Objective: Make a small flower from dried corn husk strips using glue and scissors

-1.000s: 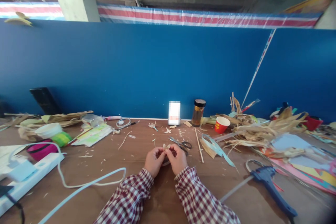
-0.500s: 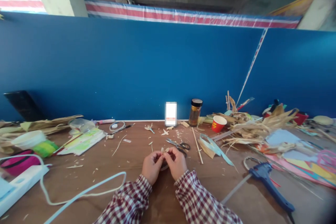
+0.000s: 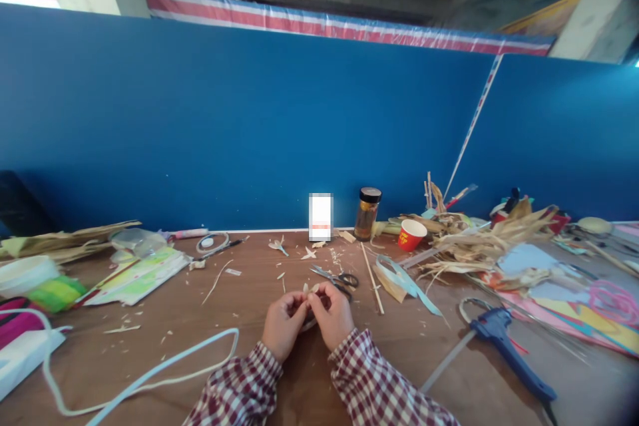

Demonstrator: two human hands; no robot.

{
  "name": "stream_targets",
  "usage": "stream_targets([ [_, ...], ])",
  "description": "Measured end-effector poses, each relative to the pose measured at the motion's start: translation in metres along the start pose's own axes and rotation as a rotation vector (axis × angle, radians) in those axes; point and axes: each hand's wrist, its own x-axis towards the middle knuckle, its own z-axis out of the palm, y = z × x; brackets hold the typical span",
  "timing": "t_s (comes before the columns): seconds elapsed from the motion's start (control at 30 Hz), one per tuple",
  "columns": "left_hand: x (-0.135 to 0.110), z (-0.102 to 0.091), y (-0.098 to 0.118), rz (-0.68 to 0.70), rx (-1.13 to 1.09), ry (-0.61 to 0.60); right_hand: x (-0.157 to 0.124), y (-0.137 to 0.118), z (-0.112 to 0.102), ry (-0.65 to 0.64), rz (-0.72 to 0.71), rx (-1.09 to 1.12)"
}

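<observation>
A brown wooden worktop [image 3: 389,359] runs along a blue wall, strewn with pale shavings. An amber jar [image 3: 367,214] with a black lid stands at its back edge. Just right of the jar sits 1 red paper cup [image 3: 411,235], and further right a heap of dried husks [image 3: 479,246] over coloured paper sheets [image 3: 574,306]. In front of the jar lie scissors [image 3: 335,275], a thin stick [image 3: 372,269] and a light blue strip [image 3: 409,284]. Nearer and to the right of the jar lies a blue glue gun [image 3: 509,353]. Left of the jar are a wire coil [image 3: 212,241], a printed sheet [image 3: 137,274] and a looping white cable [image 3: 164,366].
</observation>
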Motion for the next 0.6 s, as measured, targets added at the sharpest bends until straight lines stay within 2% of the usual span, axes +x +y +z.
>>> stream_targets([
  [0.6,0.0009,-0.0015,-0.0046,0.007,-0.01,-0.003,0.0002,-0.0027,-0.0005,0.013,0.004,-0.011],
])
